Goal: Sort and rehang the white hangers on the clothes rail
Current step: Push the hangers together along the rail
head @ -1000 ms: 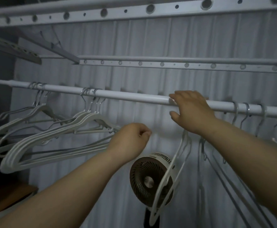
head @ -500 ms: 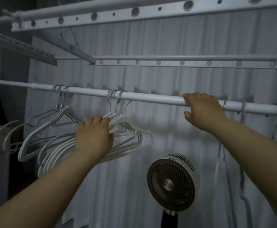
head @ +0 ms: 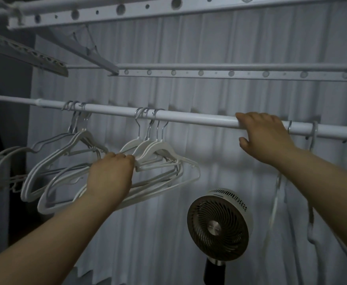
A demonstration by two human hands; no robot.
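Gathering looks to be the step in hand: the left hand curls its fingers round the middle bunch of hangers hooked on the rail, which the right hand grips, so next that bunch likely needs sliding along

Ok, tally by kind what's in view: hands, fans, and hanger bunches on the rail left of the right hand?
Hands: 2, left hand, right hand
Fans: 1, fan
Hanger bunches on the rail: 2, left bunch, middle bunch
Total: 5
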